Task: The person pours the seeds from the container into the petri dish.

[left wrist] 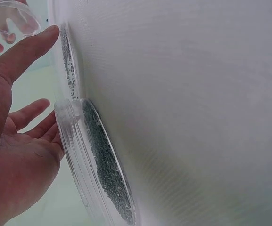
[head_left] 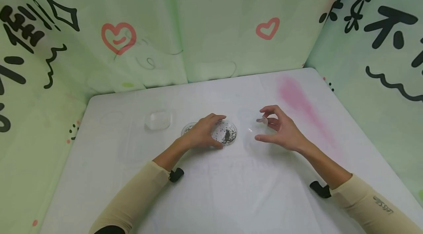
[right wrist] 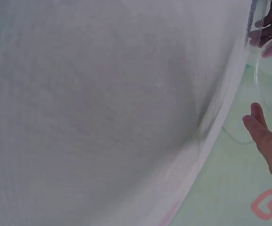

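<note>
My left hand (head_left: 203, 133) grips the sides of a round clear petri dish (head_left: 228, 134) with dark granules scattered in it. A second petri dish (head_left: 187, 128) lies partly hidden under that hand; in the left wrist view this dish (left wrist: 108, 165) shows a layer of dark granules and a clear upper wall. To the right, above the table, my right hand (head_left: 283, 131) holds a clear round lid (left wrist: 13, 21) by its edge. The lid is hardly visible in the head view. Part of its rim (right wrist: 257, 77) shows in the right wrist view, beside the fingers.
A clear squarish plastic container (head_left: 158, 120) stands on the white-covered table (head_left: 211, 190), left of the dishes. Green curtains (head_left: 211, 24) with drawings enclose the back and both sides. A pink stain (head_left: 304, 105) marks the cloth at right.
</note>
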`<state>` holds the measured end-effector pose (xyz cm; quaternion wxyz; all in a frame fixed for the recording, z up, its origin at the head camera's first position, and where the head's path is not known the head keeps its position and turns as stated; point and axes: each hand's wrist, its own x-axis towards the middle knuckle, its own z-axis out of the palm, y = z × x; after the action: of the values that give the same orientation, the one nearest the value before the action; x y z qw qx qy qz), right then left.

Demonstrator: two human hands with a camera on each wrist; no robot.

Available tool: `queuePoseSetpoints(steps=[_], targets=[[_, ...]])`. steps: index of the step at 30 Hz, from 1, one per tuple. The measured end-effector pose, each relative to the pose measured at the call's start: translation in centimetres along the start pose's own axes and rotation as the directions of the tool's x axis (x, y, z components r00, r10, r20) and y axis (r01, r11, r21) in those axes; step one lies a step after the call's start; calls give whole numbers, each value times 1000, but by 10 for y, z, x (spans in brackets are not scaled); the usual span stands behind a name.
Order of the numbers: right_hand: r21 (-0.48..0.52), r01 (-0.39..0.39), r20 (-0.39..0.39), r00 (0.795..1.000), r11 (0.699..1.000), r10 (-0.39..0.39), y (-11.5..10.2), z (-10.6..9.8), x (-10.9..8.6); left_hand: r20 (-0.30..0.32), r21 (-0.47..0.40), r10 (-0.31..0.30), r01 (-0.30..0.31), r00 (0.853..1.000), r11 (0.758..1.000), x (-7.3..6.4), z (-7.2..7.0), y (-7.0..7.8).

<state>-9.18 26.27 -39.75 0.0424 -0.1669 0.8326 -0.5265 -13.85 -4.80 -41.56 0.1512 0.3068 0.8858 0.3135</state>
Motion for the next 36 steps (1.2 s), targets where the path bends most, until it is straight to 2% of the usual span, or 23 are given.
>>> queuePoseSetpoints(steps=[4, 6, 8, 11, 15, 18, 22, 29, 36], targets=[[201, -1, 23, 1000, 980, -4, 0, -1, 0, 2, -3, 7, -7, 1000, 1000, 0, 0, -1], [254, -3, 32, 999, 967, -5, -2, -1, 1, 2, 1, 10, -10, 1000, 1000, 0, 0, -1], [253, -18, 34, 999, 967, 10, -5, -1, 2, 2, 0, 13, -13, 1000, 1000, 0, -1, -1], [168, -40, 20, 999, 985, 37, -7, 1, 4, 4, -3, 14, -14, 1000, 1000, 0, -2, -1], [-3, -50, -2, 999, 999, 50, -8, 7, 9, 9, -12, 11, -11, 1000, 1000, -1, -2, 0], [-134, -32, 0, 999, 990, 32, -10, 12, 14, 8, -18, 6, -6, 1000, 1000, -1, -2, 1], [-250, 31, 36, 999, 968, -22, -13, 21, 22, 10, -26, -11, 11, 1000, 1000, -1, -3, 1], [-370, 136, 143, 986, 919, -88, -15, 38, 37, 6, -27, -6, 6, 1000, 1000, -2, -3, -1], [-401, 198, 207, 971, 894, -122, -13, 55, 45, -2, -12, 12, -12, 1000, 1000, -2, -1, -3]])
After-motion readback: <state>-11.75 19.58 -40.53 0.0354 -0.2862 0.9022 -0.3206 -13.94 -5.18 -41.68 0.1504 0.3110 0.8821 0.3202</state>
